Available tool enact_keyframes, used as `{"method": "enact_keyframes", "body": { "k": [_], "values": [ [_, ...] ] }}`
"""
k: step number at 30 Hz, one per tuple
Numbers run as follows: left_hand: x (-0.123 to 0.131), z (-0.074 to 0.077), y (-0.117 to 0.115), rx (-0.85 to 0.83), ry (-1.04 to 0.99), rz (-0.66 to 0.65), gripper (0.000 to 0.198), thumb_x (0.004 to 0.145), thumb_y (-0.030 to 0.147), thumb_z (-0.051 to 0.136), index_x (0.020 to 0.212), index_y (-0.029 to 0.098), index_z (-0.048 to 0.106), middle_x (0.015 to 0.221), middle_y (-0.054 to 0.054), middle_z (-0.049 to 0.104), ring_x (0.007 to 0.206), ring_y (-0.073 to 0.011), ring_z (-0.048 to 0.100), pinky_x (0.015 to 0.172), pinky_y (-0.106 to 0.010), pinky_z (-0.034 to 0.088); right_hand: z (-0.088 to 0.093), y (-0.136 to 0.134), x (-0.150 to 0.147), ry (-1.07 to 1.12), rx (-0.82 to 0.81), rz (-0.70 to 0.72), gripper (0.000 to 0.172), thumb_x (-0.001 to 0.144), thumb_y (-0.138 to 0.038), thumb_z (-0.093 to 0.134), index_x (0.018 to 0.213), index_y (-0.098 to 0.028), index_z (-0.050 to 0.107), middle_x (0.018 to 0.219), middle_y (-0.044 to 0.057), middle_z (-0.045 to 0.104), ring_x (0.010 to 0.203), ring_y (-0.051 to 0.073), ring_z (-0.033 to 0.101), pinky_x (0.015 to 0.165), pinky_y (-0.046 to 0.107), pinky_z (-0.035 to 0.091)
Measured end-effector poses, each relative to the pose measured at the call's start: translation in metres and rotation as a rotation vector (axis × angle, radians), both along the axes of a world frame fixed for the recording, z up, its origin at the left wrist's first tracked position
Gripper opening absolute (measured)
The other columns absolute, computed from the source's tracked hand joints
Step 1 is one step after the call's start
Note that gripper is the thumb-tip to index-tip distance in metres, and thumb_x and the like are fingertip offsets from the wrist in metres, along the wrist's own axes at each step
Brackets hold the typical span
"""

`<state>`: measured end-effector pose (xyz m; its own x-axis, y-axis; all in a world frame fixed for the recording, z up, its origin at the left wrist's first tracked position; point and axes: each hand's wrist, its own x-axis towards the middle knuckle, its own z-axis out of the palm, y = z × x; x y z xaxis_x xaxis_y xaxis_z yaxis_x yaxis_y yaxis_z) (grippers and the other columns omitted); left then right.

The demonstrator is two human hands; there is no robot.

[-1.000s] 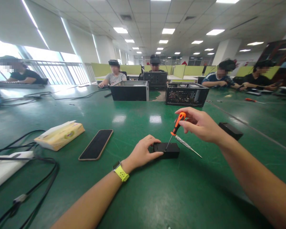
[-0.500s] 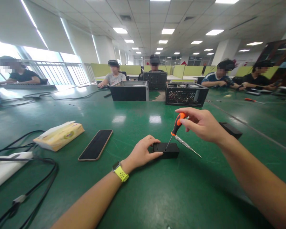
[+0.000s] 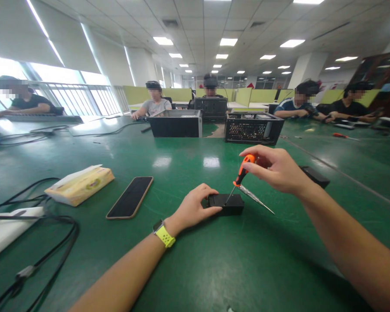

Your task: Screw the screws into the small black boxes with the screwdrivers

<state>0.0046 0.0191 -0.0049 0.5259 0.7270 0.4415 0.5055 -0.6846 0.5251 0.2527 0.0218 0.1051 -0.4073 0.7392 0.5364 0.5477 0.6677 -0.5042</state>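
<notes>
A small black box (image 3: 228,204) lies on the green table (image 3: 214,268) in front of me. My left hand (image 3: 192,208), with a yellow watch strap at the wrist, is closed around the box's left end and steadies it. My right hand (image 3: 274,168) pinches the top of an orange-and-black screwdriver (image 3: 242,173), which stands tilted with its tip on the box's top face. A second, clear-handled screwdriver (image 3: 256,199) lies on the table just right of the box.
A phone (image 3: 130,196) lies face up to the left, beside a tissue pack (image 3: 79,185) and black cables (image 3: 35,225). Another black box (image 3: 314,176) sits right of my hand. Two computer cases (image 3: 176,123) stand farther back. Several people sit around the table.
The view has barely shifted. My right hand's fingers have moved slightly on the screwdriver handle; the tool stays on the box and my left hand has not moved.
</notes>
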Motion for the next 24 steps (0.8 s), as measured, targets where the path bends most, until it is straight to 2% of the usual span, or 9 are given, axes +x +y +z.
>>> {"method": "enact_keyframes", "body": {
  "k": [5, 12, 19, 24],
  "values": [
    [0.0001, 0.0006, -0.0002, -0.006, -0.003, -0.004, 0.033, 0.081, 0.036, 0.068, 0.109, 0.019, 0.062, 0.098, -0.006, 0.058, 0.09, -0.0196, 0.056, 0.081, -0.033, 0.046, 0.0043, 0.0009, 0.0041, -0.07, -0.014, 0.002, 0.031, 0.085, -0.031, 0.057, 0.111, -0.015, 0.062, 0.074, 0.002, 0.066, 0.051, 0.011, 0.053, 0.048, 0.024, 0.04],
    [0.0, 0.0001, 0.0002, 0.0, -0.003, -0.007, 0.032, 0.081, 0.035, 0.068, 0.108, 0.019, 0.062, 0.098, -0.005, 0.058, 0.09, -0.0195, 0.056, 0.081, -0.032, 0.045, -0.0004, 0.001, -0.0016, -0.102, 0.096, -0.056, 0.03, 0.086, -0.044, 0.057, 0.082, -0.017, 0.07, 0.064, 0.001, 0.063, 0.052, 0.011, 0.048, 0.05, 0.025, 0.035],
    [-0.0002, 0.0003, 0.0002, -0.001, -0.001, -0.001, 0.033, 0.081, 0.035, 0.069, 0.109, 0.019, 0.062, 0.098, -0.006, 0.058, 0.09, -0.0195, 0.056, 0.081, -0.032, 0.046, 0.0046, -0.0009, 0.003, -0.067, -0.039, 0.018, 0.034, 0.084, -0.042, 0.061, 0.103, -0.015, 0.066, 0.073, 0.002, 0.065, 0.053, 0.012, 0.052, 0.049, 0.024, 0.039],
    [0.0001, 0.0, 0.0003, 0.002, 0.002, 0.0, 0.033, 0.081, 0.034, 0.069, 0.109, 0.019, 0.061, 0.098, -0.005, 0.058, 0.09, -0.019, 0.056, 0.081, -0.032, 0.045, 0.0078, -0.0028, 0.0079, -0.125, -0.056, -0.005, 0.037, 0.085, -0.041, 0.058, 0.109, -0.014, 0.066, 0.074, 0.003, 0.067, 0.054, 0.013, 0.053, 0.049, 0.024, 0.039]
  ]
}}
